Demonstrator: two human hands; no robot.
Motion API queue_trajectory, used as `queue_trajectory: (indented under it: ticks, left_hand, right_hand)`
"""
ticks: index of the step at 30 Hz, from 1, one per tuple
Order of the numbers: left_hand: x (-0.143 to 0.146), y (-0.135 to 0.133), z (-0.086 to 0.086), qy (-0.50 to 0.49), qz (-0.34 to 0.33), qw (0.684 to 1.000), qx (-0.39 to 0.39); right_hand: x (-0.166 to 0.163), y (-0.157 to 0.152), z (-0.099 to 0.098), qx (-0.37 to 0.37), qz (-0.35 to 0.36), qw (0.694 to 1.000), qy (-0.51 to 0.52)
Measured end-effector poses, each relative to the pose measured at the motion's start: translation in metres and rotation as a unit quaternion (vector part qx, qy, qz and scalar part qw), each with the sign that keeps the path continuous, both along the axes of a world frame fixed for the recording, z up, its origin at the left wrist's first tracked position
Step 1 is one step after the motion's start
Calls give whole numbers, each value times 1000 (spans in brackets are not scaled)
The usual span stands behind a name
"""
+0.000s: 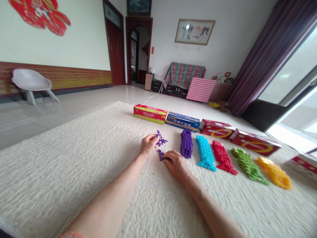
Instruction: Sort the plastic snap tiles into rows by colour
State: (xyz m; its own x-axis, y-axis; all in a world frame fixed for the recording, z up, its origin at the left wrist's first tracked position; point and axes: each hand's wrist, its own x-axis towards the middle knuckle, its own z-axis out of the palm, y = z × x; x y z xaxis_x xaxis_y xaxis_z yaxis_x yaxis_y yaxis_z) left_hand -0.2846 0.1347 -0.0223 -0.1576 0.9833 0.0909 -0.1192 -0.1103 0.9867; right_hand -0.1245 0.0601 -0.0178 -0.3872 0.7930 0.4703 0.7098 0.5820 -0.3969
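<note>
Between the fingers of my left hand (148, 144) is a purple interlocking toy piece (161, 141), notched along its edges and angular in outline. My right hand (177, 162) pinches a second purple toy piece (160, 154), partly hidden under the fingers. The two pieces are close together but apart. Just right of my hands lies a stack of purple toy pieces (186, 144). Beyond it, in a row, are light blue pieces (205, 152), red pieces (223, 157), green pieces (249, 165) and yellow pieces (274, 172).
Behind the pieces stand a red and yellow box (150, 114), a blue box (182, 121) and several red boxes (217, 129), all on a cream quilted cover (74, 158). A white chair (32, 81) is at the far left. A cloth-draped cabinet (184, 76) stands against the back wall.
</note>
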Motion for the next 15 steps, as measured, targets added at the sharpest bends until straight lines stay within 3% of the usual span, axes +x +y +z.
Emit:
queue_trajectory:
  ticks: [2,5,8,12,15]
  left_hand:
    - [0,0,1,-1,3,1000,0]
    - [1,0,0,11,-7,1000,4]
    - [3,-1,-3,120,-17,992,36]
    - [4,-8,-2,311,37,934,171]
    - [6,-15,3,353,63,899,252]
  right_hand:
    - [5,1,0,1,-5,1000,7]
    - [15,0,-1,11,-72,997,23]
    - [21,0,-3,31,-114,992,41]
    - [20,-1,-5,67,-113,990,55]
    - [17,-2,-5,89,-111,987,71]
